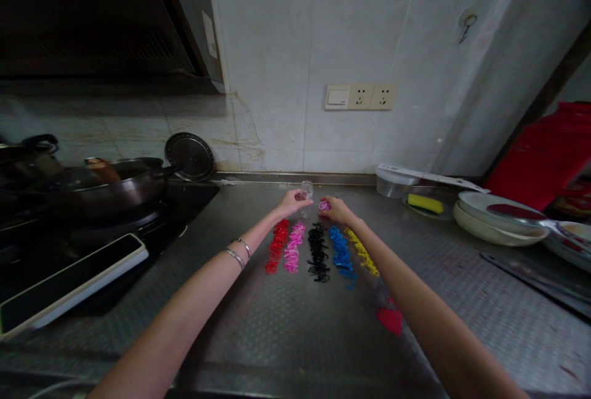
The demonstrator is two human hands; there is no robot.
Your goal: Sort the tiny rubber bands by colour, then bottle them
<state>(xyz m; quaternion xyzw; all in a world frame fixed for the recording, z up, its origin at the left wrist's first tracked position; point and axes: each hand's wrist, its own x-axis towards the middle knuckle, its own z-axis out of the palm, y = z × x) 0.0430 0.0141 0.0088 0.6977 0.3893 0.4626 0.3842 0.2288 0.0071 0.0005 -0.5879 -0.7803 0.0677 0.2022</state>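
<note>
Both my arms reach out over a steel counter [286, 325]. My left hand [292, 202] is closed around a small clear jar [305, 189] standing upright near the back of the counter. My right hand [336, 208] pinches a small pink lid [324, 205] just to the right of the jar. Below the hands lie rows of small elastic bands sorted by colour: red [277, 245], pink [294, 246], black [318, 252], blue [341, 252] and yellow [362, 252]. A small red piece [390, 319] lies beside my right forearm.
A dark wok [111, 183] sits on the stove at left, with a round lid [189, 156] against the wall. At right are stacked plates [496, 220], a clear container [392, 182] and a yellow sponge [425, 203]. Wall sockets [360, 96] are above.
</note>
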